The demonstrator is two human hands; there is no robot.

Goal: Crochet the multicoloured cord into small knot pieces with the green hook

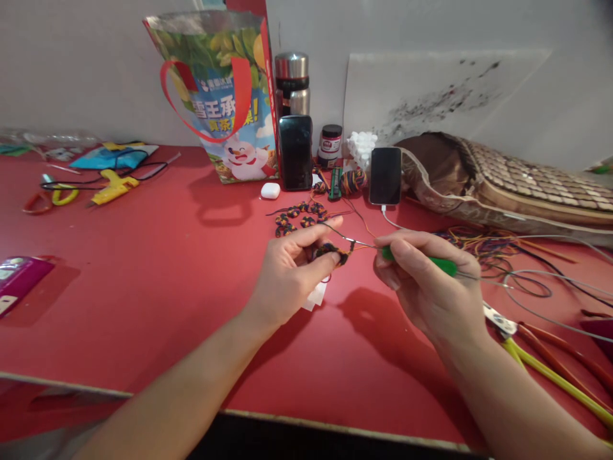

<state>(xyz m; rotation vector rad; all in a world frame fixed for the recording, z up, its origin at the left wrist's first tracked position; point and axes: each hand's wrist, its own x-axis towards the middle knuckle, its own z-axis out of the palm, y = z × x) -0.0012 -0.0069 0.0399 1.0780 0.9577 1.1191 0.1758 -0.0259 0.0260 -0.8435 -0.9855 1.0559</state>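
Note:
Between the fingers and thumb of my left hand [299, 271] is a small, dark multicoloured crochet piece [331, 253], partly covered by the fingertips. My right hand [428, 278] grips the green handle of a crochet hook [443, 265]. The thin metal shaft points left, and its tip meets a dark yarn loop just above the piece. Yarn runs from the work over my left index finger and back toward the yarn ball [353, 182]. Behind my left hand lie several finished-looking crocheted bits [286, 229] in the same colours.
At the back stand a shopping bag [239, 137], a steel flask [293, 67], two phones, one a black phone [295, 153], and a jar [330, 147]. Pliers [500, 321] and tangled yarn [479, 248] lie right. A yellow glue gun [113, 186] lies left.

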